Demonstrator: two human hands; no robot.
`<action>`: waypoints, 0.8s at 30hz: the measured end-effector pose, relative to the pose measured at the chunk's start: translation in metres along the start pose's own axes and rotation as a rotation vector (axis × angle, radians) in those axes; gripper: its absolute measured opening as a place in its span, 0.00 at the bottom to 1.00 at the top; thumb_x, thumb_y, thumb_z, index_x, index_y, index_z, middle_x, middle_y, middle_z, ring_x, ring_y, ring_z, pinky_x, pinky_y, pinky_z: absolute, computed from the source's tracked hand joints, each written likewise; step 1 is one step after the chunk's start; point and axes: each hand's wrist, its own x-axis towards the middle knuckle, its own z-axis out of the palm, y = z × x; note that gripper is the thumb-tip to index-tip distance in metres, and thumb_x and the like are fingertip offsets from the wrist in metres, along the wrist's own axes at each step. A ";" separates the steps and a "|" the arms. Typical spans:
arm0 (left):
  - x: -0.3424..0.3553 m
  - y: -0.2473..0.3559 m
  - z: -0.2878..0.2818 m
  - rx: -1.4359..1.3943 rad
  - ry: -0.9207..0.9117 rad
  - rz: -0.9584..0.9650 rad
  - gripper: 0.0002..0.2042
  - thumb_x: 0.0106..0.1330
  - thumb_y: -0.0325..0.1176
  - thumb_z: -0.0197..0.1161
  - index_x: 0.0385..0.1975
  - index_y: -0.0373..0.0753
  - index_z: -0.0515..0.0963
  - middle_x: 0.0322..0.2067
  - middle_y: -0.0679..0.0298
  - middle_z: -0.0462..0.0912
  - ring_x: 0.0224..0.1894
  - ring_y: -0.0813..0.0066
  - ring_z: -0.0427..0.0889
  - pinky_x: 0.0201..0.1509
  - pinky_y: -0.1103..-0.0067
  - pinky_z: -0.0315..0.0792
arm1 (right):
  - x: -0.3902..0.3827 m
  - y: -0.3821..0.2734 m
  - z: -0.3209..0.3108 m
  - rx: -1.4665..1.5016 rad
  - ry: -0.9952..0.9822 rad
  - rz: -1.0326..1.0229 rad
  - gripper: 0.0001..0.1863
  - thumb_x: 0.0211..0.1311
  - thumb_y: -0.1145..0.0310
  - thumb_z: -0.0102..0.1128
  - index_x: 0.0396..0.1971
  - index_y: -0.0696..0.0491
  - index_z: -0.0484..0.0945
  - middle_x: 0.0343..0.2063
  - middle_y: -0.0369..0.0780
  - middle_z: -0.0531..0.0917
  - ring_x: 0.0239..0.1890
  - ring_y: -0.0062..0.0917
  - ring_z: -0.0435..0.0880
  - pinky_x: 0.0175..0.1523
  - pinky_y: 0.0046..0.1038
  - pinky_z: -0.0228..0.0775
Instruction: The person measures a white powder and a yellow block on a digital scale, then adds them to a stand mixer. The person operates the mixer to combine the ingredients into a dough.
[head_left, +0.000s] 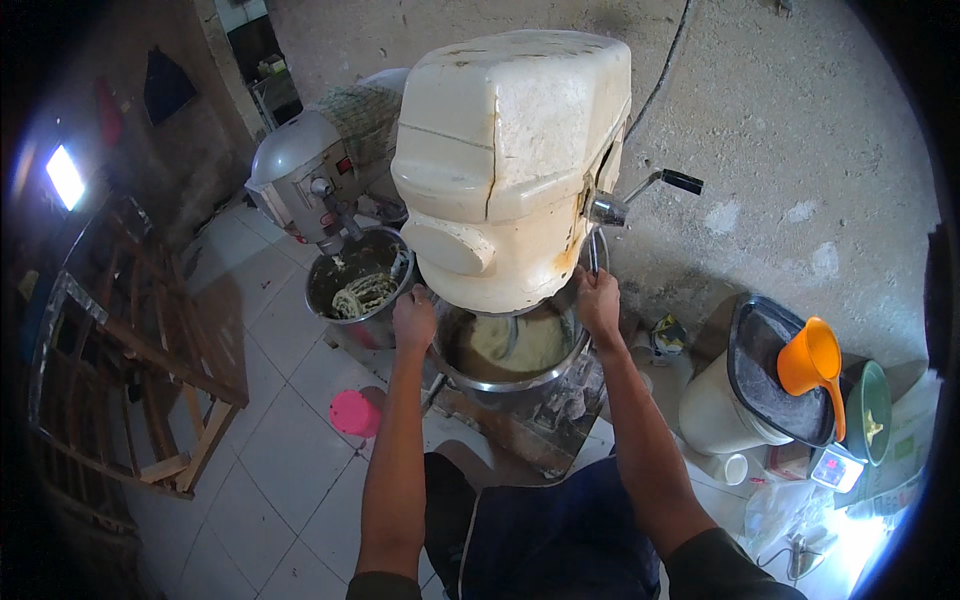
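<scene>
Steel mixing bowl (505, 378) of batter: left hand (414, 320) and right hand (598, 303) clamp its rim, beneath cream mixer (510, 150).

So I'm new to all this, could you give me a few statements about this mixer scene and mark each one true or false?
1. Both hands are on the rim of the steel bowl under the cream mixer. True: left hand, right hand.
2. The bowl is empty. False: it holds pale batter.
3. A second, grey mixer stands behind, to the left. True.
4. The orange scoop lies on the floor. False: it rests on a white bucket at the right.
5. A pink round thing sits on the tiled floor. True.
</scene>
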 end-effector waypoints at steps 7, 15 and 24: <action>-0.002 0.004 0.000 -0.007 0.000 0.005 0.24 0.70 0.45 0.44 0.41 0.27 0.78 0.41 0.36 0.79 0.48 0.36 0.75 0.53 0.56 0.66 | 0.002 0.010 0.005 0.065 0.060 -0.049 0.21 0.62 0.54 0.59 0.31 0.61 0.75 0.31 0.53 0.81 0.37 0.50 0.80 0.42 0.42 0.69; -0.002 0.005 0.001 0.014 -0.027 0.003 0.24 0.71 0.45 0.44 0.42 0.27 0.77 0.42 0.36 0.78 0.49 0.36 0.75 0.53 0.56 0.67 | 0.003 0.004 -0.002 -0.003 0.011 -0.001 0.21 0.62 0.54 0.58 0.32 0.62 0.75 0.31 0.54 0.81 0.38 0.51 0.80 0.43 0.43 0.69; 0.003 0.000 0.002 0.037 -0.003 -0.002 0.25 0.70 0.46 0.44 0.41 0.25 0.77 0.41 0.34 0.78 0.48 0.35 0.75 0.53 0.55 0.67 | 0.003 0.007 0.003 0.006 0.016 -0.020 0.21 0.62 0.54 0.59 0.31 0.61 0.75 0.32 0.52 0.81 0.39 0.50 0.80 0.44 0.42 0.70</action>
